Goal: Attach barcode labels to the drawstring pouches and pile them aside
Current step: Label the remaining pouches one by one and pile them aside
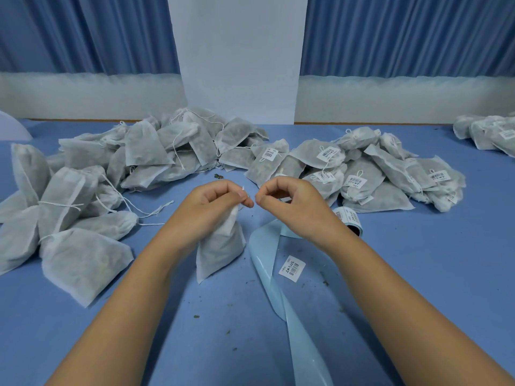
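The left hand (214, 201) has its fingers curled round the gathered neck of a drawstring pouch (220, 249) and pinches a short white end of its drawstring (243, 188) between thumb and forefinger. The right hand (289, 201) is curled too, thumb and forefinger tips pressed together just beside the left fingertips. Whether the thin string runs between them cannot be made out.

The pouch stands upright on the table (418, 260) at the centre, between the forearms. It is a soft, fuzzy, non-woven white bag, flared at the base, with dark filling showing dimly through the cloth.

Just to its right a pale blue, glossy backing strip (278, 288) curls and twists toward the near edge. One white rectangular barcode label (292, 268) sits on it. The strip runs back to a small label roll (349, 220) lying on its side beyond the right wrist.

On the left is a loose heap of unlabelled pouches (111, 174), crumpled, with thin white strings trailing. On the right is a heap of labelled pouches (362, 174), with small barcode tags showing on several. A further pile (487, 132) lies at the far right.

The table is covered in matte blue cloth flecked with dark crumbs (196, 316). Behind it hang pleated blue curtains (83, 32) either side of a plain white panel (239, 51).
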Motion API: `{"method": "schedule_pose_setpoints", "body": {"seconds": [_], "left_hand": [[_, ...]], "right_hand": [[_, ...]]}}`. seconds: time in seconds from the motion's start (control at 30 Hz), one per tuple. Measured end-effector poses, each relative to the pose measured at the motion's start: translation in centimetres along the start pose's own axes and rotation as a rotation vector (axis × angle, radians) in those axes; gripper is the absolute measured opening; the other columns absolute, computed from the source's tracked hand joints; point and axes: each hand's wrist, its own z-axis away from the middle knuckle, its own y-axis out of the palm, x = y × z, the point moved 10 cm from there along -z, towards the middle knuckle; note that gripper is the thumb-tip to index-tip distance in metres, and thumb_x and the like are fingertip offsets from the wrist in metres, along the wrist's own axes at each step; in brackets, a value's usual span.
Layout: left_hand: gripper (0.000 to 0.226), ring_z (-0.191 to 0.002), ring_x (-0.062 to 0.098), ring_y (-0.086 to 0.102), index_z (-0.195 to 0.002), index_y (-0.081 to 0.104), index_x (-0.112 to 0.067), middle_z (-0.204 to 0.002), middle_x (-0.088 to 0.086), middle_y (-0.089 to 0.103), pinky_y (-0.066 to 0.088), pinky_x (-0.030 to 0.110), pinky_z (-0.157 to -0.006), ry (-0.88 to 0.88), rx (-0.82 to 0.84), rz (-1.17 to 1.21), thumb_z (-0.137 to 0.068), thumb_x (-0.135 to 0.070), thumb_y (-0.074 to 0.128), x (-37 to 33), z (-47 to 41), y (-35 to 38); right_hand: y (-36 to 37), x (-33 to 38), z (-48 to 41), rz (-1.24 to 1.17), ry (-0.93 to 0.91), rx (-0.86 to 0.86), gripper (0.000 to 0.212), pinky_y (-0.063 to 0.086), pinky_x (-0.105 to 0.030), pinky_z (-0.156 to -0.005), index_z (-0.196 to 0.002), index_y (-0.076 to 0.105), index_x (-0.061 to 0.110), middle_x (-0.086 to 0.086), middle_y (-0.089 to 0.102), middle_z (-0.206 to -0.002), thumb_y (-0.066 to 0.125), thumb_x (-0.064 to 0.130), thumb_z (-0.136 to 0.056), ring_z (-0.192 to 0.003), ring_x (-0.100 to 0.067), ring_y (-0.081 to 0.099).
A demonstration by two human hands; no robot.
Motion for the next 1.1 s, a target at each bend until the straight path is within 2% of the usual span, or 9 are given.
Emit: {"method": "schedule_pose_setpoints", "body": {"seconds": [0.13, 0.3, 0.37, 0.47, 0.57, 0.73, 0.87, 1.0, 1.1], "left_hand": [[0.021, -0.078, 0.004, 0.063, -0.069, 0.069, -0.025, -0.079, -0.004, 0.071, 0.044, 0.03, -0.088, 0.012, 0.07, 0.014, -0.088, -0.023, 0.061, -0.2, 0.1, 0.9], [0.033, -0.073, 0.007, 0.061, -0.068, 0.067, -0.026, -0.073, -0.002, 0.067, 0.044, 0.031, -0.085, -0.013, 0.045, 0.034, -0.097, -0.015, 0.056, 0.2, 0.0, 0.5], [0.033, -0.073, 0.006, 0.061, -0.068, 0.068, -0.026, -0.075, -0.003, 0.068, 0.045, 0.031, -0.087, -0.01, 0.042, 0.03, -0.096, -0.014, 0.055, 0.2, -0.1, 0.5], [0.031, -0.08, 0.002, 0.063, -0.069, 0.07, -0.028, -0.089, -0.008, 0.072, 0.045, 0.03, -0.093, -0.013, 0.022, 0.019, -0.095, -0.016, 0.06, 0.4, -0.1, 0.5], [0.028, -0.09, -0.01, 0.06, -0.066, 0.073, -0.031, -0.104, -0.016, 0.068, 0.041, 0.009, -0.086, 0.02, -0.083, -0.1, -0.092, -0.021, 0.065, 0.1, -0.2, -0.4], [0.032, -0.079, -0.005, 0.057, -0.062, 0.069, -0.031, -0.094, -0.013, 0.064, 0.04, 0.007, -0.075, 0.034, -0.057, -0.145, -0.091, -0.016, 0.065, -0.1, -0.2, 0.0], [0.027, -0.081, -0.002, 0.057, -0.066, 0.069, -0.027, -0.097, -0.005, 0.065, 0.04, 0.016, -0.078, 0.035, -0.064, -0.183, -0.092, -0.017, 0.065, -0.2, -0.2, -0.3], [0.027, -0.09, -0.001, 0.057, -0.068, 0.071, -0.025, -0.083, -0.02, 0.066, 0.038, 0.008, -0.078, 0.091, -0.051, -0.25, -0.092, -0.015, 0.065, -0.6, -0.3, -0.4], [0.024, -0.087, -0.002, 0.056, -0.069, 0.073, -0.023, -0.078, -0.022, 0.066, 0.037, 0.007, -0.076, 0.103, -0.057, -0.24, -0.09, -0.014, 0.067, -0.5, -0.5, -0.3]], "right_hand": [[0.5, 0.4, 0.2, 0.02, -0.025, 0.07, 0.014, 0.044, -0.009, -0.075, -0.099, 0.076, 0.008, 0.0, 0.075, -0.094, 0.066, 0.004, -0.089, -0.085, -0.005, 0.064], [0.4, 0.6, 0.3, 0.013, -0.053, 0.059, 0.006, 0.05, -0.018, -0.079, -0.089, 0.075, 0.007, -0.003, 0.076, -0.091, 0.069, 0.007, -0.088, -0.09, -0.015, 0.068], [0.7, 0.6, 0.3, 0.023, -0.061, 0.057, 0.006, 0.048, -0.019, -0.076, -0.085, 0.072, 0.008, 0.0, 0.075, -0.089, 0.067, 0.007, -0.088, -0.087, -0.013, 0.067], [1.1, 0.5, 0.3, 0.028, -0.059, 0.071, 0.014, 0.04, -0.009, -0.067, -0.08, 0.065, 0.012, 0.015, 0.067, -0.074, 0.061, 0.003, -0.089, -0.07, 0.004, 0.058], [0.7, 0.0, 0.1, 0.037, -0.034, 0.055, 0.016, 0.037, -0.006, -0.06, -0.077, 0.061, 0.016, 0.025, 0.057, -0.061, 0.059, 0.004, -0.089, -0.059, 0.007, 0.052], [0.5, -0.1, 0.1, -0.07, -0.034, 0.031, 0.027, 0.045, -0.016, -0.066, -0.088, 0.053, 0.018, 0.007, 0.068, -0.08, 0.078, 0.011, -0.08, -0.075, -0.006, 0.061], [0.7, 0.0, 0.0, -0.023, -0.057, 0.063, 0.021, 0.044, -0.02, -0.068, -0.095, 0.061, 0.018, 0.007, 0.066, -0.076, 0.075, 0.007, -0.083, -0.073, -0.007, 0.058], [0.5, 0.2, 0.0, 0.047, -0.085, 0.034, 0.022, 0.047, -0.02, -0.073, -0.105, 0.071, 0.014, 0.003, 0.065, -0.076, 0.067, 0.004, -0.086, -0.076, -0.007, 0.059], [0.5, -0.4, 0.0, -0.023, -0.025, 0.037, 0.024, 0.046, -0.014, -0.07, -0.103, 0.067, 0.02, 0.004, 0.07, -0.082, 0.077, 0.014, -0.081, -0.079, -0.005, 0.063]]}}
